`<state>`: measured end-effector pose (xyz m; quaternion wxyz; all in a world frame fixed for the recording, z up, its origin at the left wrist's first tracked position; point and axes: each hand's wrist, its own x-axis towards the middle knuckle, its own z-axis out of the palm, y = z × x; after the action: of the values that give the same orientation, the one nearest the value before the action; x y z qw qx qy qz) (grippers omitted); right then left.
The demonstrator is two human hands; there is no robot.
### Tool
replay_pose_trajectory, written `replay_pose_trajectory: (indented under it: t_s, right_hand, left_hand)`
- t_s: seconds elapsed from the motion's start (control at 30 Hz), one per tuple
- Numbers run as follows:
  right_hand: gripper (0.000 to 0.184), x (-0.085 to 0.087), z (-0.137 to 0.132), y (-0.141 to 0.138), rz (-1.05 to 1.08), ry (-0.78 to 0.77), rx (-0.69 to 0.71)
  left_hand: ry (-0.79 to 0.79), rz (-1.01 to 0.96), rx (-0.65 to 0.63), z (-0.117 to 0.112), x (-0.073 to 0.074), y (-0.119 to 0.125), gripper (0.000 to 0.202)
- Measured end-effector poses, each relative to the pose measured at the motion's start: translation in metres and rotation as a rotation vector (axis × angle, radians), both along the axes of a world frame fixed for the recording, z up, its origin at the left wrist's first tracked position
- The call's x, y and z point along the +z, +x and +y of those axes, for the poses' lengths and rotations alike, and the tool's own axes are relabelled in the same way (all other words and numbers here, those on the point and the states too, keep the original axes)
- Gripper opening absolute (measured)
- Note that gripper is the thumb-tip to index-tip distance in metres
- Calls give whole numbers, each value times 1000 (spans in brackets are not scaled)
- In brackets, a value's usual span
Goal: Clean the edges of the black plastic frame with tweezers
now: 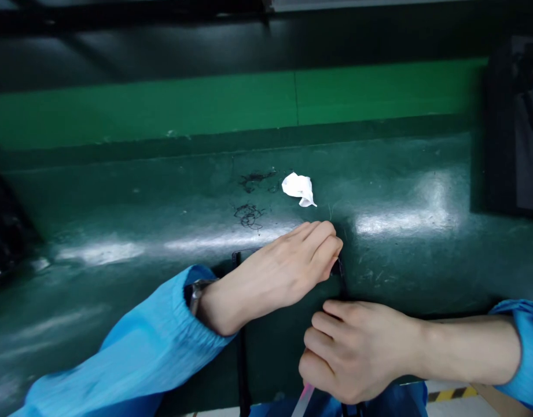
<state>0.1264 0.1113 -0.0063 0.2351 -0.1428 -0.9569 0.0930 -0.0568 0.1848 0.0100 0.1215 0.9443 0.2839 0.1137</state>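
Observation:
A thin black rectangular frame [243, 362] lies at the front of the green bench, and bench green shows inside it. My left hand [287, 266] reaches across it, closed at its far right corner. The fingertips are hidden under the knuckles, where a bit of black edge shows. Lower down, by the frame's right side, my right hand [357, 350] is curled round a slim pink and translucent stick [304, 399]. The stick points down toward me; its other end is hidden in the fist. Beyond my left hand sits a crumpled white tissue [299, 188].
Dark thread-like scraps or marks [249, 216] lie left of the tissue on the bench [405, 255]. A dark box-like object [509, 133] stands at the right, and another dark object [8, 226] at the left edge. A green upright strip [162, 110] runs along the back.

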Motion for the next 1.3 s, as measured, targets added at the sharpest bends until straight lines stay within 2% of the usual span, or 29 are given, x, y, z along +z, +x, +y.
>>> replay_pose_trajectory:
  t_s: [0.7,0.8,1.0,1.1,1.2,1.3]
  right_hand:
    - [24,0,-2,4,-54,-15,-2]
    - [22,1,-1,4,-57,-21,1]
    - [23,0,-2,4,-55,-44,5]
    - [23,-1,-2,5,-58,-47,6]
    - [23,0,1,5,-58,-44,26]
    - [24,5,2,6,17,-46,65]
  left_hand:
    - [-108,-8,-44,4,10,-10,15]
    - [-183,-72,-14,6,10,-10,16]
    - [-467,-195,41,15,10,-11,12]
    - [-529,-251,52,18,11,-12,11]
    - [-521,-291,84,22,18,-17,12]
    - [-403,-250,109,30,34,-30,14]
